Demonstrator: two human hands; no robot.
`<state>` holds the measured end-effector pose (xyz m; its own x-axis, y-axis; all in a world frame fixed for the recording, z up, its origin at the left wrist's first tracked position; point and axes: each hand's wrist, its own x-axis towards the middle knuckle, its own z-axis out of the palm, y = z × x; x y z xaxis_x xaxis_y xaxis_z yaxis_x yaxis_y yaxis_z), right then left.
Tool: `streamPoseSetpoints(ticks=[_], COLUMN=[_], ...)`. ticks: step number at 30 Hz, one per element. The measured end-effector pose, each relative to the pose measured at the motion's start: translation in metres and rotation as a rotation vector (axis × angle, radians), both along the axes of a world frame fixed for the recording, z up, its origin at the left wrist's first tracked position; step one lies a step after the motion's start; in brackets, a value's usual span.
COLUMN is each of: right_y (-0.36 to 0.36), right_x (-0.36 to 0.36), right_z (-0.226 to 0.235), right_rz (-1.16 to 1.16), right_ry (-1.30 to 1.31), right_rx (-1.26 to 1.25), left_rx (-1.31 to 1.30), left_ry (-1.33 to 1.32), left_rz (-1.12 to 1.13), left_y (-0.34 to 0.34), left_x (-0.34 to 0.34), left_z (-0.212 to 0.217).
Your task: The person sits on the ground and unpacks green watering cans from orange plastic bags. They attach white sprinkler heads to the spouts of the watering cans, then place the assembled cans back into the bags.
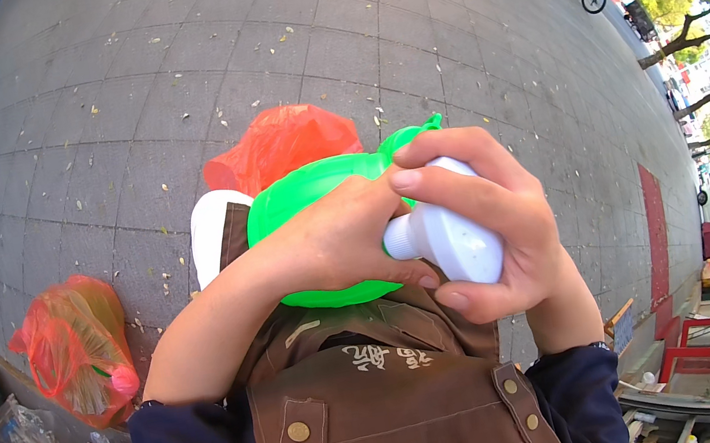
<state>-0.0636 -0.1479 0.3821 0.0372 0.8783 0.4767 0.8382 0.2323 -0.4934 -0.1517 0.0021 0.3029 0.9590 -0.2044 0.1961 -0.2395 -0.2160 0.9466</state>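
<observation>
- The right hand (494,236) is wrapping around a white plastic bottle (452,238), fingers curled over the top and the thumb tucking in underneath, so the bottle is sitting right inside that fist, tilted with its neck pointing toward the person's left.
- The left hand (335,243) is closing over the white cap (400,237) end of that bottle; fingers are bunched together on it, though I can't tell if they're pinching the cap or just pressing on it (the knuckles are hiding the fingertips).
- Both hands are touching each other at the middle of the view, held up close to the chest.
- Right behind the hands, a bright green plastic container (312,191) is peeking out, rounded, with a little green spout sticking up past the right index finger; the left hand is lying across the front of it.
- Behind that, an orange plastic bag (286,144) is sitting on the grey paving (119,101).
- A brown apron (376,406) with brass snaps is filling the lower part, over dark blue sleeves.
- Off to the person's left, another orange bag (76,348) is lying on the ground beside some clutter.
</observation>
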Motion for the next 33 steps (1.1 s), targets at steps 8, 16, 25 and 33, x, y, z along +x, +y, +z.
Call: streamPoseSetpoints(ticks=[8, 16, 25, 33], right_y=[-0.011, -0.012, -0.030, -0.057], right_x=[0.005, -0.016, -0.003, -0.028], right_z=[0.018, 0.014, 0.059, 0.054], right_rz=[-0.034, -0.049, -0.044, -0.355], right_ry=[-0.083, 0.128, -0.048, -0.144], right_rx=[0.033, 0.017, -0.024, -0.323], left_rx=[-0.027, 0.072, 0.068, 0.134], left_ry=[-0.075, -0.172, -0.243, -0.263], left_rz=[0.005, -0.024, 0.161, 0.307], left_y=[-0.010, 0.003, -0.025, -0.056], left_x=[0.015, -0.011, -0.007, -0.005], left_z=[0.015, -0.037, 0.005, -0.021])
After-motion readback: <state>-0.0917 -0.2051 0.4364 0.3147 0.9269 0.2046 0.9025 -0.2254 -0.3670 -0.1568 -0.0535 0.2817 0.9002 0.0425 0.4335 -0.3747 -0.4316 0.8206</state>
